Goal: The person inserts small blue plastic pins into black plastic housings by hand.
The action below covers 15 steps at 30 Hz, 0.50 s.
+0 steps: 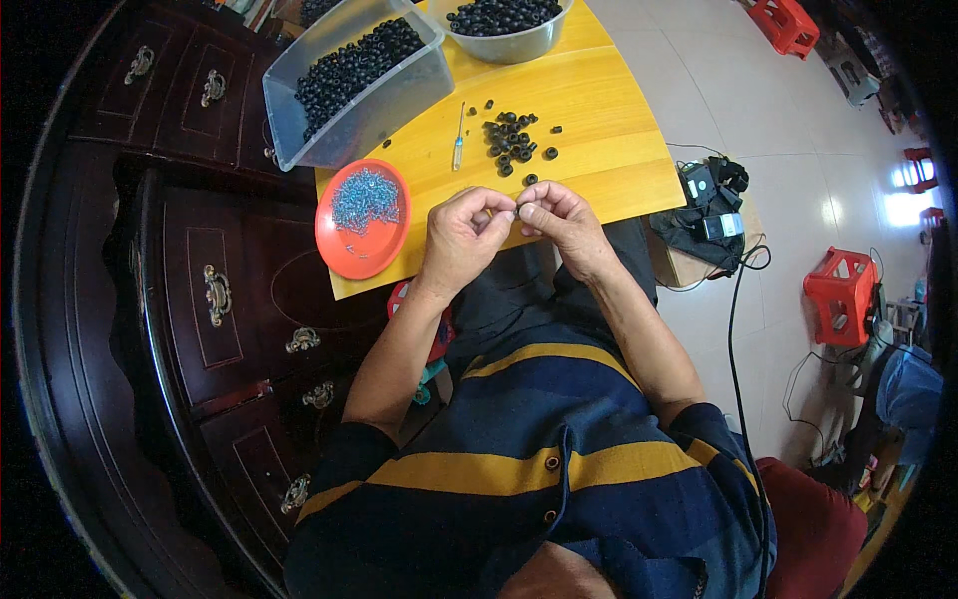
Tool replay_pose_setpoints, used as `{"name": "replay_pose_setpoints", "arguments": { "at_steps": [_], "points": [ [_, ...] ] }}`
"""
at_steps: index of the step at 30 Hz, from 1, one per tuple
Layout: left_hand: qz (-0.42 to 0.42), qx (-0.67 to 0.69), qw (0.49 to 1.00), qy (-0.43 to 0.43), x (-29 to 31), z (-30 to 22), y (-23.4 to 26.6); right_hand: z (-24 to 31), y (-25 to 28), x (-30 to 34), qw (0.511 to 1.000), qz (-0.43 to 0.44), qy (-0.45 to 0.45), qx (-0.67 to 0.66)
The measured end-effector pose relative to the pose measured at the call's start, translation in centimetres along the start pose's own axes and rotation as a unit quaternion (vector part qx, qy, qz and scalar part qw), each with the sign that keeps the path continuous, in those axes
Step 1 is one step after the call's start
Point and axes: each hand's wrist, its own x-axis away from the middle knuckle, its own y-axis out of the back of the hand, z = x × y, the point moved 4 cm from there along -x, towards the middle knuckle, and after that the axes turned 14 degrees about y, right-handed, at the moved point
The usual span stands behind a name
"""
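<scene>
A dark carved wooden cabinet with brass drawer pulls (215,290) fills the left side of the frame, and against it, in the upper middle, stands a yellow wooden tabletop (599,130). At the top left of that tabletop sits a clear rectangular plastic tub (349,85) heaped with small black rings, with a round metal bowl (509,30) of the same rings at the top centre. Lower left on the table lies a round orange plastic plate (364,220) carrying a pile of small bluish metal screws (364,197). A thin screwdriver with a pale handle (458,140) lies near the middle, beside a loose scatter of black rubber-looking rings (514,145). At the table's near edge the left hand (461,240) and right hand (564,222) meet fingertip to fingertip, both closed in a pinch on something tiny between them; it is too small and too covered to tell whether it is a ring, a screw or both. Such a ring looks light, somewhat soft and easy to drop, so it would best be pinched across its outer rim, leaving the hole free.
</scene>
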Motion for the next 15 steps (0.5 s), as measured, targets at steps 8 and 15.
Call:
{"name": "replay_pose_setpoints", "arguments": {
  "at_steps": [8, 15],
  "points": [
    [0.003, -0.001, 1.000, 0.009, -0.03, 0.03, -0.02, -0.28, 0.14, -0.07, 1.000, 0.003, 0.000, 0.005],
    [0.008, -0.001, 1.000, 0.004, 0.01, 0.06, -0.03, -0.11, 0.12, 0.08, 1.000, 0.003, 0.002, 0.019]
  ]
}}
